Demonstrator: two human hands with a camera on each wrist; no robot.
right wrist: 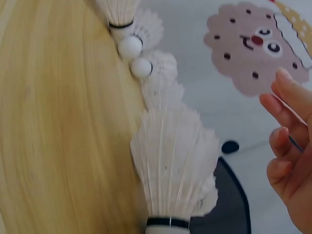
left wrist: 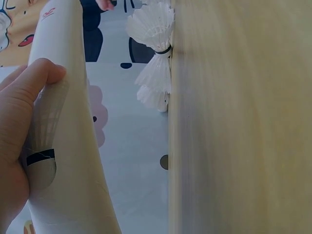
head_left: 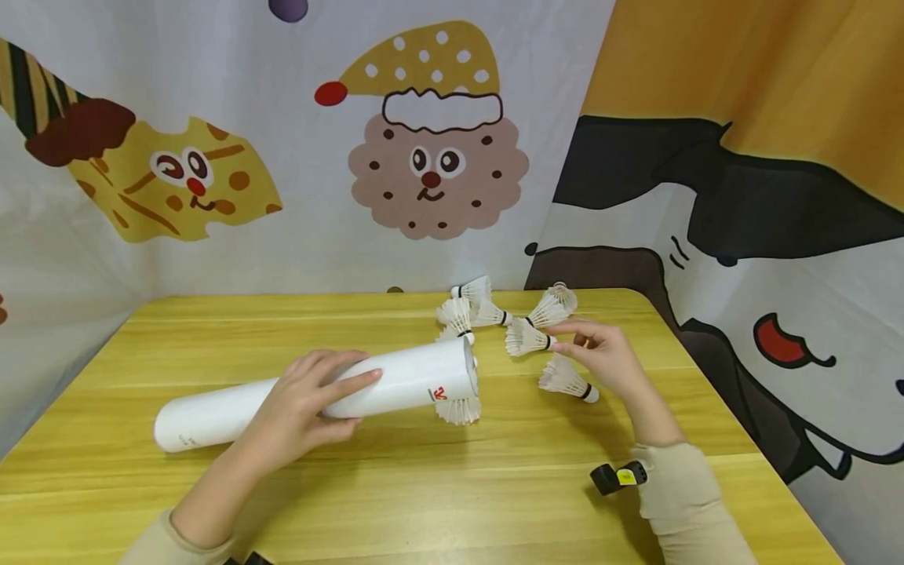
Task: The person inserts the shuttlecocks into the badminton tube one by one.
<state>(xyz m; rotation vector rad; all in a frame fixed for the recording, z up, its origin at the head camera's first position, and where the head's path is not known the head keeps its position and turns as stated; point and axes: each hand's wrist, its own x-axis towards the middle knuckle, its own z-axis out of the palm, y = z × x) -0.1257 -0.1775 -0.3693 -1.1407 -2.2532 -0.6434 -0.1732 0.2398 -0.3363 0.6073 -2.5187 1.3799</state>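
Observation:
A long white tube (head_left: 402, 380) lies on the yellow wooden table (head_left: 212, 329), its open mouth to the right. My left hand (head_left: 321, 400) grips its middle from above, the thumb (left wrist: 34, 78) pressed on the wall. Through the thin wall (left wrist: 68, 122) a shuttlecock's dark band shows inside. One white feather shuttlecock (head_left: 459, 410) lies under the tube's mouth. My right hand (head_left: 565, 336) hovers with loosely curled fingers (right wrist: 287, 122) by the cork end of another shuttlecock (head_left: 526, 337) (right wrist: 173, 161); no grip on it shows. A further shuttlecock (head_left: 568, 380) lies just below that hand.
Several more shuttlecocks (head_left: 473, 302) lie scattered at the table's far edge, one (head_left: 554, 306) behind the right hand. A cartoon-printed cloth (head_left: 438, 165) hangs close behind and to the right. A black and yellow device (head_left: 620, 476) sits at my right wrist.

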